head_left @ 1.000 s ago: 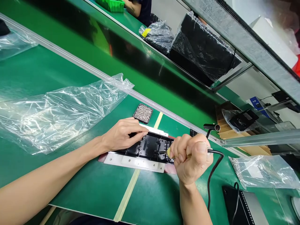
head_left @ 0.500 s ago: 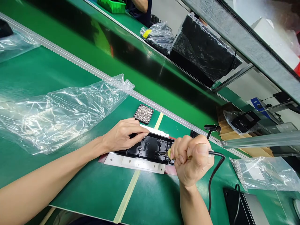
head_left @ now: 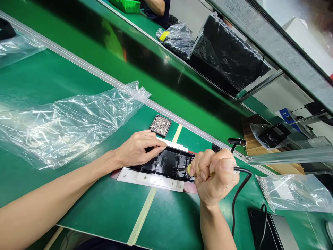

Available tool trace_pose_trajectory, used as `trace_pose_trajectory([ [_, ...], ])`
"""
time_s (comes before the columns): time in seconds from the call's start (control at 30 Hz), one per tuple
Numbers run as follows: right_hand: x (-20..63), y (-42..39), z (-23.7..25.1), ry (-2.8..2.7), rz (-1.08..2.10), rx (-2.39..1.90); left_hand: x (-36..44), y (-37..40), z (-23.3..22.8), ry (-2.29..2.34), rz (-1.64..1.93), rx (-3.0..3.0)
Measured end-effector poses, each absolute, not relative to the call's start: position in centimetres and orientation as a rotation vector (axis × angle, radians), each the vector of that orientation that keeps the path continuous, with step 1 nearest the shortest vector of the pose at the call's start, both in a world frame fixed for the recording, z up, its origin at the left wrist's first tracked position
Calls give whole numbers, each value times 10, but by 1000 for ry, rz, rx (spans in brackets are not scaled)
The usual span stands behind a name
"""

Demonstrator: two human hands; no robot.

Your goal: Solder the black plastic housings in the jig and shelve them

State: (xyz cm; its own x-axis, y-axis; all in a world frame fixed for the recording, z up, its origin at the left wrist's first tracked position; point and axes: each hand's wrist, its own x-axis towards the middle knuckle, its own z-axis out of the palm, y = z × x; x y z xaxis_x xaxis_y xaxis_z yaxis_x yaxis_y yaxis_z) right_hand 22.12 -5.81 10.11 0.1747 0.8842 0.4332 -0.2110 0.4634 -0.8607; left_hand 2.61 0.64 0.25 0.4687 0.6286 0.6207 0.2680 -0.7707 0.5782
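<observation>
Most of the screwdriver (head_left: 187, 169) hides inside the right hand (head_left: 213, 175).

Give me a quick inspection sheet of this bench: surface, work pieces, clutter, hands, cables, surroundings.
Surface: green mat with a pale tape line.
Job's things: black part on a white fixture; driver tip on the part; screw tray behind it.
Clutter: empty clear bag at left; bag of screws at right.
Hands: left hand presses on the part; right hand fisted around the driver.
Cables: black cord runs from the driver down past the wrist.
Surroundings: green belt beyond a metal rail; bagged black panel; another person's arm at the top.
</observation>
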Motion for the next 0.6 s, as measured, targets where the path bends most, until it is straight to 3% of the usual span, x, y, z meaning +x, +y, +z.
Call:
trace_pose_trajectory([
  [0.6,223,-59,101,-1138,884,-766,26,6,3,767,1213,2324],
])
